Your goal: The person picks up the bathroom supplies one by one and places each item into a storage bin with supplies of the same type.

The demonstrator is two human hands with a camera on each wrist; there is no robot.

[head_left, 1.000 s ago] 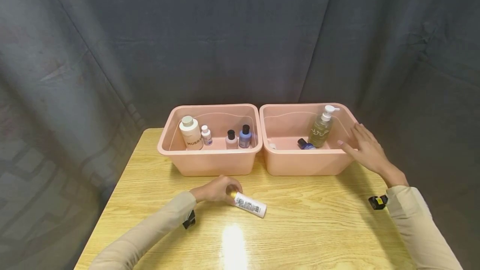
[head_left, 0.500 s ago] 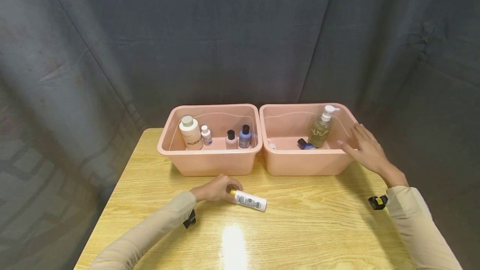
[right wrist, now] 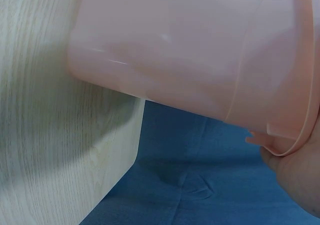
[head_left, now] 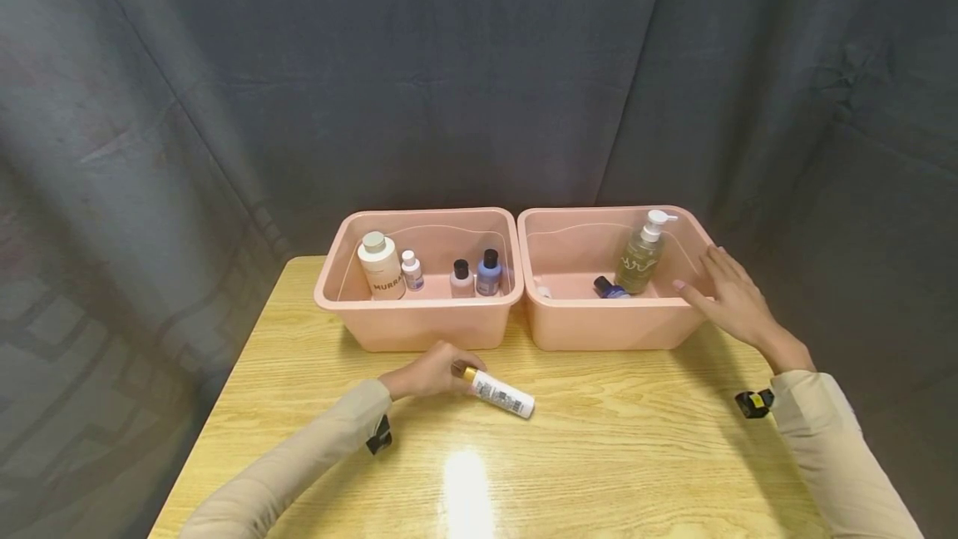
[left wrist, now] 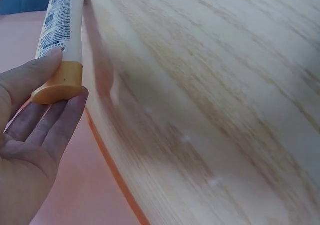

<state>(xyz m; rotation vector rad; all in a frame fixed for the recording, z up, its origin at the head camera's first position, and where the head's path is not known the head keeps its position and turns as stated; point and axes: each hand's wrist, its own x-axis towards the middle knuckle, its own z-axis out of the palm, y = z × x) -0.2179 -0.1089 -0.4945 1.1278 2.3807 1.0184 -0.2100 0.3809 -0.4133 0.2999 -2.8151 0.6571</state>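
Note:
In the head view my left hand [head_left: 434, 371] pinches a white tube [head_left: 505, 395] by its golden-yellow cap, in front of the left bin. The left wrist view shows the thumb on one side of the cap [left wrist: 62, 80] and fingers behind it; printed text and a barcode face up. The tube slants with its white end to the right and nearer me. My right hand [head_left: 729, 298] rests on the near right corner of the right pink bin [head_left: 602, 327]. Its fingers lie fairly straight along the side rim, the thumb over the front rim.
The left pink bin [head_left: 434, 331] holds a large white bottle [head_left: 382, 269], a small white bottle [head_left: 412, 270], a pinkish bottle [head_left: 461, 281] and a blue one [head_left: 489, 274]. Inside the right bin are a pump bottle [head_left: 639, 260] and a dark-blue bottle [head_left: 609, 288]. A curtain [head_left: 449, 81] hangs behind.
My left hand has lifted the tube's cap end slightly toward the bins, and the tube has turned a little. The right hand has stayed on the bin corner.

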